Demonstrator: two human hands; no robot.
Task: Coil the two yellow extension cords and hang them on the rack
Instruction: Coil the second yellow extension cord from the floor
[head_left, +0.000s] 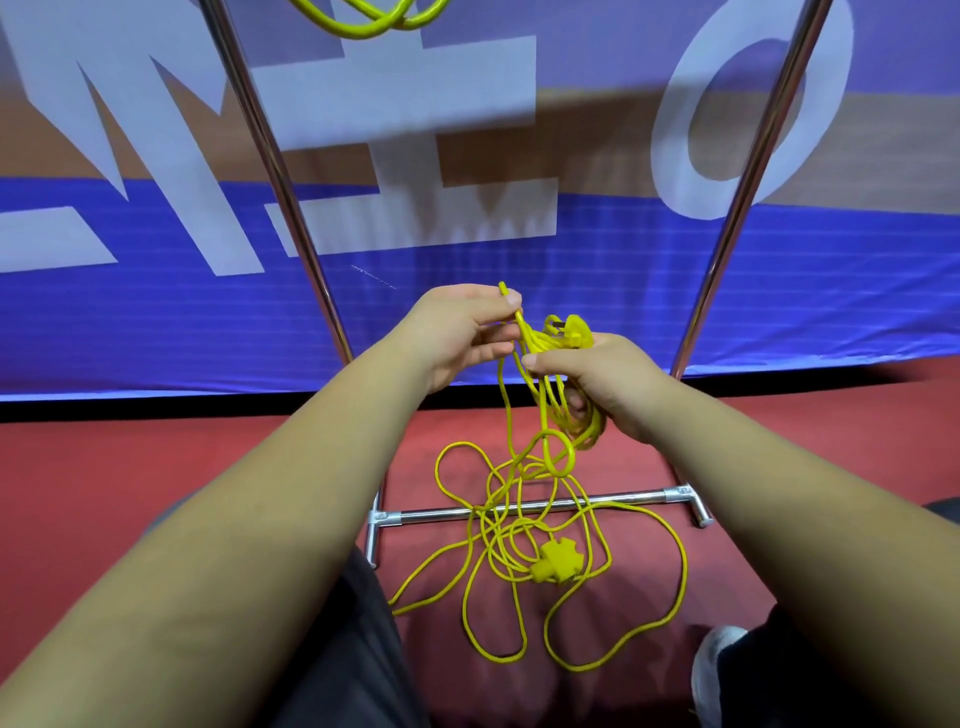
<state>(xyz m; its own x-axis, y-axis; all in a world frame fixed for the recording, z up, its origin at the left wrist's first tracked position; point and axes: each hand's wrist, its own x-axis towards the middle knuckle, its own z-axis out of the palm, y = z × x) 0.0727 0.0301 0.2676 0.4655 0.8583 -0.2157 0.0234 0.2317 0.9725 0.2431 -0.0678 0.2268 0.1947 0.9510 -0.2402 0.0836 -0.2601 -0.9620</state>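
Banner (156, 312): blue with large pale letters, behind the rack.
Floor (104, 467): red.
Rack (280, 171): two shiny metal poles rise from a low crossbar on the floor.
Hung cord (387, 23): yellow loops hang between the poles at the top edge of the view.
Left hand (457, 332): pinches a strand of the second cord between thumb and fingers, and a short bit sticks up above the thumb.
Second cord (541, 410): yellow; a few loops are gathered in the hands, and the rest trails down to a loose tangle on the floor, across the crossbar.
Socket end (556, 564): lies in the tangle.
Right hand (608, 379): clenched round the gathered loops, with the plug (571, 327) just above the fingers.
Shoe (711, 660): pale, at the lower right.
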